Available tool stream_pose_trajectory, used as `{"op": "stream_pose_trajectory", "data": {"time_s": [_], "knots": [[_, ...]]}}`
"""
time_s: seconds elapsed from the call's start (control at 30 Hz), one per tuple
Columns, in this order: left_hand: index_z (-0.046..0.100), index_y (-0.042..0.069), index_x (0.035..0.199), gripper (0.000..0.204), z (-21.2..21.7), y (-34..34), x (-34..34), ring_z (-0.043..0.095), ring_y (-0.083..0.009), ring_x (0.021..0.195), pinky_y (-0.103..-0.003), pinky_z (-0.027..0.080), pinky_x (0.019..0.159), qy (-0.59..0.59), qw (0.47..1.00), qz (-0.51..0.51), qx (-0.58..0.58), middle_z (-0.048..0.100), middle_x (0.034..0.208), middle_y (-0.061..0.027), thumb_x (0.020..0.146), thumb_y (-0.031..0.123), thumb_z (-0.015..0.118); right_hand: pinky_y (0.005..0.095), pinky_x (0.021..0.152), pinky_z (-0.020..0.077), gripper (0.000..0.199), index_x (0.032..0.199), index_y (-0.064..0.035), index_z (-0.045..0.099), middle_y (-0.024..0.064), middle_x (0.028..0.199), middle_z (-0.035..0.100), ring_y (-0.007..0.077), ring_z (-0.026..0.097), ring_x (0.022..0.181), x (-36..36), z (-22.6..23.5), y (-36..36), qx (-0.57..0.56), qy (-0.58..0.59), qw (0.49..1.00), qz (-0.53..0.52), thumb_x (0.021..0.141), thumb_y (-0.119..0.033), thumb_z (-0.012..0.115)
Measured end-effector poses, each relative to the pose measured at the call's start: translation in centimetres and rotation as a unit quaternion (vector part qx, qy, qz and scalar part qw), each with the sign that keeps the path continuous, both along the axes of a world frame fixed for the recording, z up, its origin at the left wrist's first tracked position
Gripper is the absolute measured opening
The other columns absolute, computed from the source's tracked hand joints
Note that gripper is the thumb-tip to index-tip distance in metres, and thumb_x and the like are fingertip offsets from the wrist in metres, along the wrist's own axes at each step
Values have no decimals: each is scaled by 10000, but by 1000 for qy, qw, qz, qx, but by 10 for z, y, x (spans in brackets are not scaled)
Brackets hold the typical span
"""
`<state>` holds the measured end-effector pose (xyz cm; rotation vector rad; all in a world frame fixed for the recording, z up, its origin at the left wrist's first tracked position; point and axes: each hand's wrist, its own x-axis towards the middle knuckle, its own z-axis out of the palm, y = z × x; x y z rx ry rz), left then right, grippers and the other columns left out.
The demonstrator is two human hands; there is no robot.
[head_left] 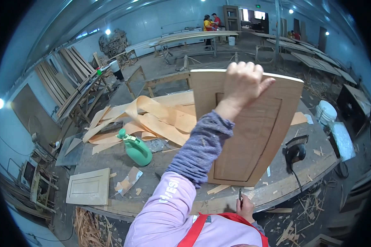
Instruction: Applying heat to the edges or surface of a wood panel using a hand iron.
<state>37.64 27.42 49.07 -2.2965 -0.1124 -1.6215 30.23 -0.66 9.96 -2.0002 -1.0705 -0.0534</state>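
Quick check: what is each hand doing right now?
Left hand: closed on the top edge of the wooden door panel.
Right hand: closed on a small dark tool.

The one camera sits on my head and looks down, close, over the bench near edge.

Lilac sleeve with white lettering, blue-grey knit cuff, red apron straps.

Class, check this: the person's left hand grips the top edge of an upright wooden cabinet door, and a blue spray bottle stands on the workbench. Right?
Not quite. In the head view the spray bottle is green, not blue. The left hand does grip the top edge of the upright wooden cabinet door, and the bottle stands on the workbench.
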Motion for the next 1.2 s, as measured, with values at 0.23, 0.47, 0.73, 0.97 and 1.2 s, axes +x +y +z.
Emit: {"op": "stream_pose_trajectory", "data": {"time_s": [0.23, 0.47, 0.73, 0.97, 1.2], "knots": [[637, 102, 798, 463, 13, 0, -38, 607, -216, 753, -384, 448, 660, 35, 997, -74, -2, 607, 747, -60, 848, 563, 642, 436, 520, 476, 254, 1112, -52, 606, 171, 644, 596, 355, 627, 570, -70, 16, 27, -35, 12, 999, 32, 880, -119, 684], [660, 125, 751, 581, 43, 39, -111, 695, -285, 632, -415, 543, 557, 197, 980, -19, -2, 679, 678, -90, 930, 647, 479, 421, 523, 469, 273, 1135, -33, 596, 181, 664, 587, 364, 622, 580, -95, 55, 38, -6, -6, 1000, 6, 883, -92, 683], [685, 128, 780, 634, 41, 59, -103, 706, -315, 709, -435, 557, 607, 242, 967, -32, -70, 700, 718, -111, 948, 674, 412, 361, 506, 439, 226, 1104, -9, 589, 149, 658, 566, 276, 594, 541, -78, 136, 96, 133, -56, 989, -16, 891, -24, 665], [719, 143, 854, 609, 44, 69, -96, 719, -293, 823, -429, 570, 709, 264, 958, -5, -108, 729, 824, -99, 980, 633, 380, 274, 498, 411, 197, 1090, 3, 587, 87, 653, 527, 149, 517, 504, -40, 216, 136, 223, -142, 962, -60, 902, 12, 647], [726, 154, 898, 588, 42, 92, -70, 713, -298, 883, -436, 563, 749, 297, 947, -4, -126, 736, 902, -106, 988, 619, 378, 274, 505, 420, 193, 1088, 0, 589, 74, 659, 532, 139, 518, 514, 13, 243, 182, 277, -146, 946, -84, 909, -13, 659]]}}
